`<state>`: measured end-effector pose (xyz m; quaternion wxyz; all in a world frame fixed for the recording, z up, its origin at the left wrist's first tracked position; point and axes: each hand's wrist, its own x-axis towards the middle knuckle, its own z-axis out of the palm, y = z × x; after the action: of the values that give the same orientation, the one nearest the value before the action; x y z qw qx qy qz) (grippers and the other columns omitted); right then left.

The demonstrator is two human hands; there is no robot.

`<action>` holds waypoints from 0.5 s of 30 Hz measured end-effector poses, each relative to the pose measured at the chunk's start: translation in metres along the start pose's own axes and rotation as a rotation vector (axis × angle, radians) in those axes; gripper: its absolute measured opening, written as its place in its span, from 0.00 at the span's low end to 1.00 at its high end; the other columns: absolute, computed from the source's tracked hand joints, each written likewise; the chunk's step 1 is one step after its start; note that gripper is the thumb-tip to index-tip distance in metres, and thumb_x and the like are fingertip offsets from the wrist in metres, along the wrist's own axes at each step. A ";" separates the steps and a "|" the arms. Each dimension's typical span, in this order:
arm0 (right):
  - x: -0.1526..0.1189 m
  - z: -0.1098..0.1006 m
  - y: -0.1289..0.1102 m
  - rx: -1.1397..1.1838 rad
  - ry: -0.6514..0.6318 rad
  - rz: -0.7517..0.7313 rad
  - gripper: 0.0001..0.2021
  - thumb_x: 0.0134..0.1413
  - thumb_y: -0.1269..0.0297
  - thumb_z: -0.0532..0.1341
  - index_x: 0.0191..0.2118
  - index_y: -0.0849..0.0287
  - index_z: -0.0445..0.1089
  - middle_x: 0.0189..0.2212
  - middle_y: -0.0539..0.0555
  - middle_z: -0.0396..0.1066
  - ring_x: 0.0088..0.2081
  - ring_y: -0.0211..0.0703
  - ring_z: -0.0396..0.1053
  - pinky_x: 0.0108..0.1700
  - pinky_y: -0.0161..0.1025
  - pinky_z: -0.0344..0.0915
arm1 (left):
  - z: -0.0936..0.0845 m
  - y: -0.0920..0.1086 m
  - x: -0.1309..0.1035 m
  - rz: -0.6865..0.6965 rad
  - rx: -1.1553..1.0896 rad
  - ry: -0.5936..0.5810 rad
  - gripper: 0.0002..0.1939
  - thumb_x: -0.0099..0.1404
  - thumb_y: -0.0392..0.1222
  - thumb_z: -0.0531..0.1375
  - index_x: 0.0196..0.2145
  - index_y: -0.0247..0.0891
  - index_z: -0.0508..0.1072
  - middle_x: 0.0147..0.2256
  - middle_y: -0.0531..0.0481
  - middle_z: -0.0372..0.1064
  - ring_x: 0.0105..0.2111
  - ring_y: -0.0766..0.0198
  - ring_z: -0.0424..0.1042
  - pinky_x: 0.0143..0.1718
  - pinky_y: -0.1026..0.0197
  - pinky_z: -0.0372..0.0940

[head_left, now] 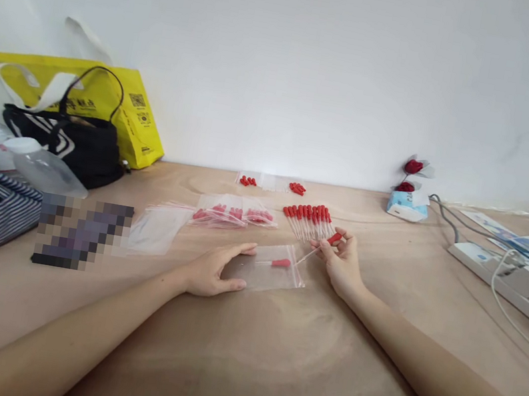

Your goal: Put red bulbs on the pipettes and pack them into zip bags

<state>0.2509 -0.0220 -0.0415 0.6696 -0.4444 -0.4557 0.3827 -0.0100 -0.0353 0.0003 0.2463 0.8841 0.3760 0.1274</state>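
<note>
A clear zip bag lies flat in front of me with one red-bulbed dropper inside. My left hand rests at the bag's left end, thumb and fingers spread apart along its edges. Between the fingers of my right hand is another dropper, held by its red bulb. Its thin clear tube slants down left, with the tip at the bag's right, zip end; whether it is inside the mouth I cannot tell. Just behind my right hand lies a row of several droppers, bulbs pointing away from me.
Filled zip bags with red bulbs overlap behind the left hand, beside a flat zip bag. Two small bags of red pieces lie by the wall. Bags and bottles stand left; a power strip and tissue pack sit right.
</note>
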 end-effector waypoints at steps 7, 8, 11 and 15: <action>-0.009 0.003 0.000 -0.064 -0.022 0.066 0.27 0.36 0.50 0.63 0.40 0.53 0.50 0.26 0.45 0.61 0.27 0.37 0.67 0.31 0.38 0.67 | 0.002 -0.001 0.000 0.018 -0.005 0.020 0.32 0.56 0.45 0.56 0.57 0.40 0.49 0.55 0.46 0.54 0.55 0.57 0.53 0.55 0.51 0.51; -0.009 0.003 0.001 -0.075 -0.031 0.075 0.26 0.36 0.50 0.63 0.39 0.54 0.51 0.25 0.45 0.61 0.26 0.37 0.66 0.30 0.38 0.67 | 0.003 -0.002 0.000 0.018 -0.006 0.024 0.33 0.56 0.45 0.56 0.57 0.41 0.48 0.56 0.46 0.54 0.55 0.57 0.53 0.55 0.51 0.51; -0.011 0.001 0.003 -0.137 -0.111 0.101 0.24 0.37 0.49 0.63 0.36 0.56 0.53 0.21 0.45 0.63 0.21 0.35 0.63 0.24 0.34 0.62 | 0.005 -0.003 0.000 0.004 0.010 0.035 0.34 0.56 0.47 0.56 0.57 0.40 0.48 0.56 0.45 0.52 0.56 0.56 0.53 0.55 0.51 0.51; -0.014 0.001 0.000 -0.214 -0.315 0.091 0.19 0.40 0.49 0.61 0.32 0.58 0.58 0.20 0.47 0.66 0.21 0.34 0.62 0.23 0.33 0.59 | 0.005 -0.002 0.001 -0.021 0.032 0.043 0.35 0.56 0.49 0.57 0.57 0.39 0.47 0.56 0.45 0.52 0.56 0.56 0.52 0.55 0.51 0.50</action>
<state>0.2463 -0.0349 -0.0450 0.5209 -0.4681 -0.5723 0.4266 -0.0084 -0.0357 -0.0051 0.2253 0.8810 0.3925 0.1378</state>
